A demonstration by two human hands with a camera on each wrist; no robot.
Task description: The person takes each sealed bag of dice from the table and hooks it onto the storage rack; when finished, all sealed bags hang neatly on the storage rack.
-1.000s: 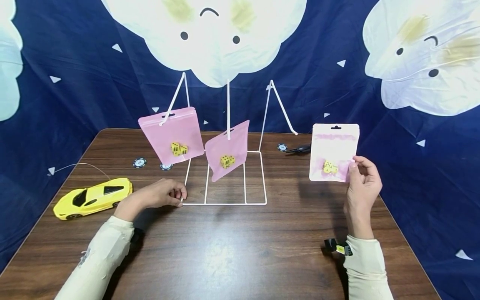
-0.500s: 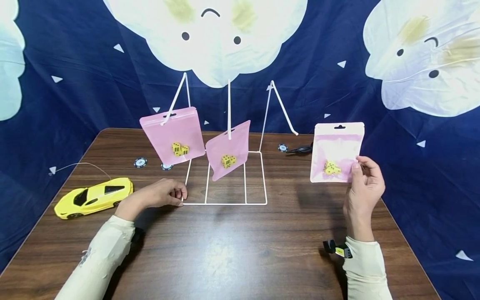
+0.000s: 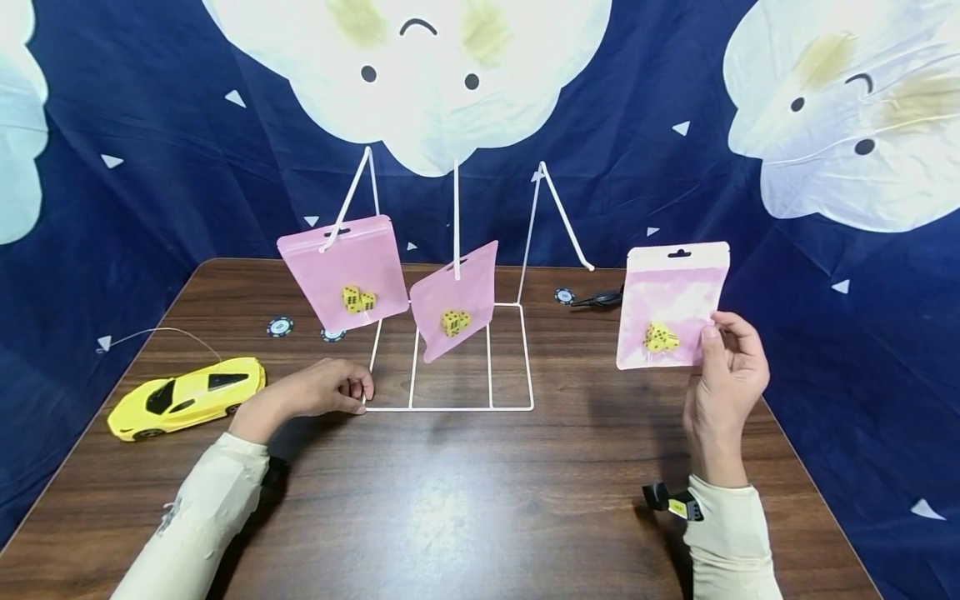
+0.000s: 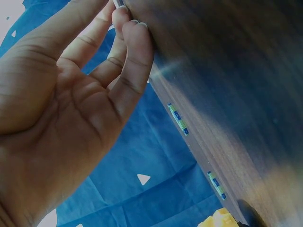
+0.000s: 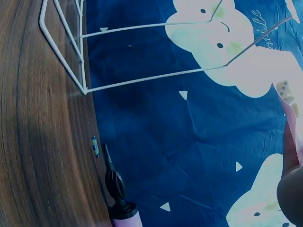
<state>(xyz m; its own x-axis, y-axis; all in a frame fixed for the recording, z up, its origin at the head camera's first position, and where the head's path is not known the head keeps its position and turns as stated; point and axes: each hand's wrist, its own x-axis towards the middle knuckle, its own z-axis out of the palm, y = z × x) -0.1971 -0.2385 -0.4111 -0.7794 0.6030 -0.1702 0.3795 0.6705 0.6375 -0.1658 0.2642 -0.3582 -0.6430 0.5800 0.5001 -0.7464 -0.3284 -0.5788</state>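
In the head view my right hand [image 3: 726,387] pinches the lower right edge of a pink zip pouch [image 3: 667,296] between thumb and fingers. The pouch is held upright, hang hole at the top, with yellow dice [image 3: 660,337] showing inside. To its left stands a white wire rack [image 3: 527,358] with three arms. A pink pouch [image 3: 352,267] with dice hangs on the left arm, and another pouch [image 3: 457,296] on the middle arm; the right arm [image 3: 566,212] carries none. My left hand [image 3: 322,387] grips the front left corner of the rack's base, fingers bent at the wire [image 4: 118,4].
A yellow toy car [image 3: 187,398] sits at the table's left. Poker chips [image 3: 280,326] lie near the rack, one chip [image 3: 565,295] behind it on the right. A black-nozzled tool with a pink body [image 5: 127,220] lies by the back edge. Dark blue cloth [image 3: 637,100] hangs behind.
The pouch in my right hand has turned a little and shows a wider, less glaring front. My left hand stays at the rack's corner, and the hanging pouches have not moved.
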